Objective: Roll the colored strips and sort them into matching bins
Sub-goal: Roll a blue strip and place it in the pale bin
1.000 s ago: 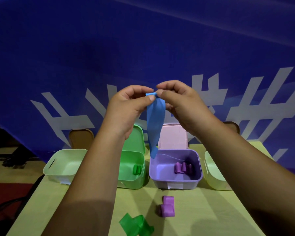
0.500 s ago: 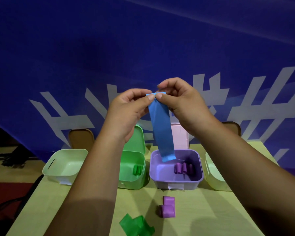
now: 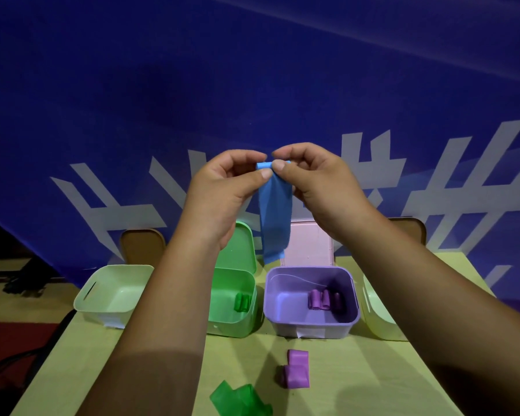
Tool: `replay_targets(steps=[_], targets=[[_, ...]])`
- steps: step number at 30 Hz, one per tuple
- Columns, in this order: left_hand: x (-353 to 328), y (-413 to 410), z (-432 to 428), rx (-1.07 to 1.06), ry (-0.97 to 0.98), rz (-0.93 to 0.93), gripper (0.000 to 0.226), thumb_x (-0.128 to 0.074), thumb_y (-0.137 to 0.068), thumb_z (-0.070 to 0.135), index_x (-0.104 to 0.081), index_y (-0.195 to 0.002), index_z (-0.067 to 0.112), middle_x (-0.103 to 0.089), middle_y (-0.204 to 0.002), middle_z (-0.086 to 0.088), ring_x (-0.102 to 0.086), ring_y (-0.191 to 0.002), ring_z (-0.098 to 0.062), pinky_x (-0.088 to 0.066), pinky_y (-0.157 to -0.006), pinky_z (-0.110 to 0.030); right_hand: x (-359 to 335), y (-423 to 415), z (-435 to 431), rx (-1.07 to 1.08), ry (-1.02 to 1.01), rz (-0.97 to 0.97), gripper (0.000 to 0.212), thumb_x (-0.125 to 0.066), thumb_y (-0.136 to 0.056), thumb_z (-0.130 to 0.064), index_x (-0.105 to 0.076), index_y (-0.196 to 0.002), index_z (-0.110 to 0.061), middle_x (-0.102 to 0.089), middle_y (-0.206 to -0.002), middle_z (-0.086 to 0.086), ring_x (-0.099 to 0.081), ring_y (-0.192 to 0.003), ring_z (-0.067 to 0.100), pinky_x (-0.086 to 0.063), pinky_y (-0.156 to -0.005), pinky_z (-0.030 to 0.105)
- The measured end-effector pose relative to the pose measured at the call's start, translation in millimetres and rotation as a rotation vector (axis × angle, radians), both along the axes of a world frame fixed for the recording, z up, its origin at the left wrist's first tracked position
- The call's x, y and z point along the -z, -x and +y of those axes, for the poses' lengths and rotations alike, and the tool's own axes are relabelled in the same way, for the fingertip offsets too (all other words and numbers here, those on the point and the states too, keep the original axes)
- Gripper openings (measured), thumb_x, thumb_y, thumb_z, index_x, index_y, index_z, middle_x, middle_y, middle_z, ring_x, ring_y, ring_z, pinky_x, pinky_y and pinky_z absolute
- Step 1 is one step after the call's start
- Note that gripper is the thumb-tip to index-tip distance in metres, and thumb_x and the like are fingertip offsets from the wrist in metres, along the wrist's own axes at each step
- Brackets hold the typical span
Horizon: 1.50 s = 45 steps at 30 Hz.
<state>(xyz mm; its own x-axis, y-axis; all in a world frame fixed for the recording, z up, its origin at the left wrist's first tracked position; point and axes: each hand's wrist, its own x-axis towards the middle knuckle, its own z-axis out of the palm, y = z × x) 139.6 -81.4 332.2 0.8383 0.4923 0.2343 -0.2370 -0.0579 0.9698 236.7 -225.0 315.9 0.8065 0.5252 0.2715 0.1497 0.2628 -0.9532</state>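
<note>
- At the far left, the pale bin (image 3: 114, 291) sits on the tabletop (image 3: 357, 379). No bin here looks plainly blue, so decide which pale one takes this strip before you finish rolling.
- Your left hand (image 3: 222, 190) is raised above the bins. Its fingers (image 3: 263, 174) are curled, with thumb and forefinger pinching the left top corner of the blue strip (image 3: 275, 217). Keep that pinch light so the edge can turn over.
- The green bin (image 3: 234, 304) below already holds green rolls (image 3: 242, 302); use them as your guide for how tight a roll should be.
- The blue strip hangs in the air between your hands. Its loose end is in front of the pink lid (image 3: 309, 244), above the purple bin (image 3: 311, 301), touching nothing. Turn both corners down together, or the coil will likely go conical.
- Your right hand (image 3: 318, 187) mirrors the left, its fingers (image 3: 278, 165) curled and pinching the right top corner. Walk your thumbs in small, equal turns and let the tail's weight keep the strip taut.
- Compared with half a second ago, the tail hangs shorter. Then its end dipped in front of the purple bin's mouth; now it stops above the rear rim.
- A small turned-over fold now shows between your thumbs, so the rolling seems to have just begun.
- Your hands sit at much the same height, and a second ago the tail was swinging left, toward the green bin.
</note>
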Motion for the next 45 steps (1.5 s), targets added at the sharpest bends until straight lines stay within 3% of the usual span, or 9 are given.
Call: replay_targets(steps=[4,10,17,21,25,29,32,36,45], targets=[[3,-1,1,0.028,0.085,0.013,0.020,-0.081,-0.091,0.003,-0.077,-0.110,0.007,-0.075,-0.102,-0.012,-0.073,-0.094,-0.021,-0.062,-0.087,-0.034,1,-3,-2,0.014,0.006,-0.009,0.019,-0.074,-0.099,-0.006,-0.073,-0.118,-0.011,-0.063,-0.068,-0.014,-0.056,-0.061,-0.001,-0.043,-0.055,0.014],[2,-7,-3,-0.004,0.103,0.028,0.009,-0.077,-0.095,0.001,-0.077,-0.104,0.004,-0.078,-0.100,-0.016,-0.076,-0.095,-0.028,-0.063,-0.094,-0.041,1,-3,-4,0.008,0.023,-0.014,0.024,-0.074,-0.098,-0.002,-0.072,-0.117,-0.015,-0.077,-0.089,-0.005,-0.073,-0.088,0.007,-0.056,-0.076,0.019],[-3,-10,-2,-0.037,0.046,0.041,0.015,-0.081,-0.092,0.003,-0.080,-0.105,0.011,-0.080,-0.098,-0.010,-0.074,-0.088,-0.020,-0.055,-0.069,-0.024,1,-5,-4,-0.013,0.025,0.003,0.018,-0.076,-0.099,-0.024,-0.076,-0.114,-0.015,-0.075,-0.098,0.011,-0.069,-0.092,0.013,-0.055,-0.084,0.034],[-2,-12,-2,-0.049,0.019,0.033,0.019,-0.081,-0.091,-0.001,-0.080,-0.106,0.011,-0.080,-0.094,-0.005,-0.073,-0.083,-0.011,-0.055,-0.068,-0.021,0,-6,-5,0.028,0.047,-0.050,0.016,-0.073,-0.102,-0.017,-0.074,-0.117,-0.013,-0.074,-0.085,-0.010,-0.067,-0.083,0.002,-0.053,-0.073,0.020],[1,-14,-1,-0.031,0.041,0.031,0.022,-0.080,-0.091,-0.002,-0.079,-0.109,0.010,-0.077,-0.098,-0.005,-0.072,-0.089,-0.012,-0.058,-0.079,-0.025,-2,-6,-8,0.030,0.076,-0.063,0.019,-0.073,-0.101,-0.012,-0.073,-0.120,-0.015,-0.072,-0.082,-0.011,-0.064,-0.077,-0.002,-0.050,-0.065,0.015],[7,-18,-4,0.020,0.095,0.040,0.030,-0.087,-0.081,0.011,-0.078,-0.110,0.008,-0.075,-0.108,-0.016,-0.072,-0.101,-0.024,-0.059,-0.099,-0.042,-5,-6,-9,0.046,0.070,-0.054,0.022,-0.073,-0.100,-0.006,-0.072,-0.119,-0.016,-0.077,-0.101,0.004,-0.070,-0.089,0.009,-0.056,-0.080,0.026],[9,-19,-6,0.017,0.126,0.031,0.024,-0.082,-0.092,0.006,-0.074,-0.114,0.001,-0.077,-0.113,-0.024,-0.076,-0.100,-0.028,-0.062,-0.099,-0.044,-5,-5,-11,0.041,0.055,-0.044,0.024,-0.072,-0.100,-0.004,-0.069,-0.121,-0.014,-0.078,-0.105,0.006,-0.073,-0.094,0.011,-0.060,-0.088,0.029],[10,-20,-3,-0.009,0.073,0.045,0.015,-0.077,-0.095,0.000,-0.077,-0.108,0.007,-0.079,-0.105,-0.013,-0.074,-0.098,-0.026,-0.061,-0.096,-0.043,-2,-6,-9,0.042,0.049,-0.031,0.028,-0.075,-0.097,-0.004,-0.069,-0.123,-0.011,-0.080,-0.107,0.004,-0.077,-0.104,0.017,-0.061,-0.096,0.033],[7,-18,1,-0.011,0.047,0.016,0.021,-0.077,-0.094,-0.003,-0.079,-0.106,0.014,-0.077,-0.100,-0.006,-0.071,-0.097,-0.019,-0.060,-0.090,-0.033,-5,-3,-7,0.082,0.097,-0.041,0.014,-0.070,-0.104,-0.020,-0.074,-0.116,-0.014,-0.071,-0.089,0.001,-0.065,-0.077,0.000,-0.053,-0.068,0.017]])
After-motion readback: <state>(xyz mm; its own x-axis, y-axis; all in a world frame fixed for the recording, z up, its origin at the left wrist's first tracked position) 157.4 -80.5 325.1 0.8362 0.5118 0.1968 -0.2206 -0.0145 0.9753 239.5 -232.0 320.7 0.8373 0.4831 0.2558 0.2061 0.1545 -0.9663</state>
